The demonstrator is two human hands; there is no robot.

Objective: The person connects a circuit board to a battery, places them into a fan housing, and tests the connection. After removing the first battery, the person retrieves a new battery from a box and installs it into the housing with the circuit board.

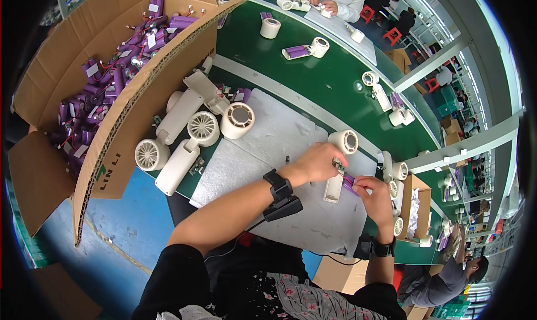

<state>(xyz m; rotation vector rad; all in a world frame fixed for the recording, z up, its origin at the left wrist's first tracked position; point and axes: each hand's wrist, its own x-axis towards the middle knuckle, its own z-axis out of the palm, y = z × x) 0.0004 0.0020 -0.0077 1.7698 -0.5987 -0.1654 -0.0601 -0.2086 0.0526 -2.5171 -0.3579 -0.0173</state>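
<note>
Your left grip (323,162) looks closed around the neck of the white fan (332,190), right by a small circuit board (338,164). At its four o'clock, your right grip (373,197) is pinched narrow at the purple battery pack (349,181); can't tell if that's cells or wire. Fan's over the grey-white mat (263,158), open handle toward six. I'd guess light, stiff, kinda slick plastic, with a heavier pack and fragile leads, so hold the handle's rim and the pack's body. Green surface (347,90) beyond at one, carton (128,135) of purple packs at ten, co-worker's white sleeve (351,6) at twelve, blue floor (134,225) at eight.
</note>
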